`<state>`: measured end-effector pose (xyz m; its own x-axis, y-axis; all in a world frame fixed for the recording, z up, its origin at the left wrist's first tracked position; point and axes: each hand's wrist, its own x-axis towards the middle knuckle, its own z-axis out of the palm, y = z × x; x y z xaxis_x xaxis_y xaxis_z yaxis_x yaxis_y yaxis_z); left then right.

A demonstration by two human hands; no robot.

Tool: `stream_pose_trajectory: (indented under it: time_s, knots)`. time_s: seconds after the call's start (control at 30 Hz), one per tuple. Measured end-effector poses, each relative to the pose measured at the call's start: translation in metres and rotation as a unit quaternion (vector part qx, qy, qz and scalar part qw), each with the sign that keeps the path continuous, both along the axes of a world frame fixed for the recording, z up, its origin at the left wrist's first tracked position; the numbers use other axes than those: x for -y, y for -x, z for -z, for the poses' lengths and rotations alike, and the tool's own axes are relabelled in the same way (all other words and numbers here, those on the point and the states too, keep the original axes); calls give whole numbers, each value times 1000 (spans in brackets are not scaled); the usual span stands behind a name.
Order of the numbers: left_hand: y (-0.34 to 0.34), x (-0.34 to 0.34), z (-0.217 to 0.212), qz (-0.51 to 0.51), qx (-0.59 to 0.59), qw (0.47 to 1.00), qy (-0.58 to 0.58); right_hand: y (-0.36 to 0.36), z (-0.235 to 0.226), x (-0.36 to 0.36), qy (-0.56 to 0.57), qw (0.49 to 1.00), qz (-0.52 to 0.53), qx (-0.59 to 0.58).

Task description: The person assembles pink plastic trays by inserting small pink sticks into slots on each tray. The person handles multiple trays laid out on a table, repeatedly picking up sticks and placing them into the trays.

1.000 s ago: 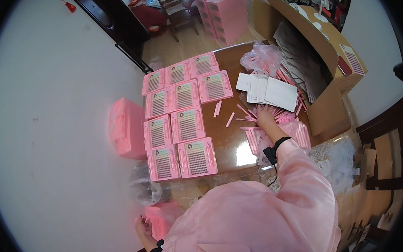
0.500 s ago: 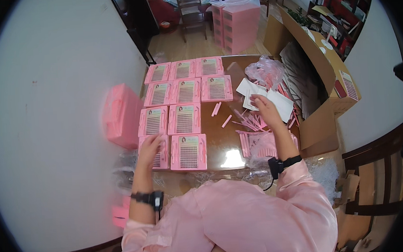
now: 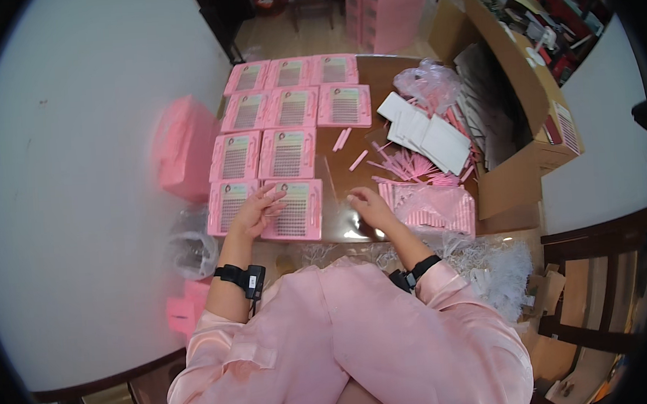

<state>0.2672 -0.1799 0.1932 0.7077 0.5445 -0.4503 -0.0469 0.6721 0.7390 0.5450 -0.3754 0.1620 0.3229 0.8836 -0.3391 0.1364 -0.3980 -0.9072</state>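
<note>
Pink lash trays (image 3: pixel 290 157) lie in a grid on the brown table (image 3: pixel 347 163), approx 3 cols x 4 rows w/ gaps on the right. Left hand (image 3: pixel 256 212) rests flat on the nearest tray (image 3: pixel 293 210), fingers spread apart, tips on the dark strip rows; it grips nothing. Right hand (image 3: pixel 370 205) sits on bare tabletop just right of that tray, fingers curled loosely; can't tell if anything thin is pinched between them. Both wrists wear black bands. Tray print too small to make out. Pink sleeves hide the table's near edge. Right side: pile of pink sticks (image 3: pixel 410 168), white cards (image 3: pixel 424 131), clear bag (image 3: pixel 429 83), ribbed pink packs (image 3: pixel 433 206). Open cardboard box (image 3: pixel 514 109) partly cut by the fisheye rim. Pink box (image 3: pixel 183 147) at left is blurred, against a white wall. Wood floor and stacked pink drawers (image 3: pixel 393 9) beyond.
</note>
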Motion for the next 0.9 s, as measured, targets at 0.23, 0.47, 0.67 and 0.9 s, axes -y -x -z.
stream_pose_trajectory:
  time_s: [0.23,0.47,0.67,0.9]
  knots:
    - [47,33,81,-69,-192,975,-90,71,79,-32,68,969,49,-232]
    - [63,11,99,9,-442,740,-507,111,125,-56,112,990,62,55]
    - [46,6,97,93,-519,678,-511,109,102,-45,194,975,33,106]
    - [43,-22,113,141,-485,713,-485,113,81,-47,207,943,53,255]
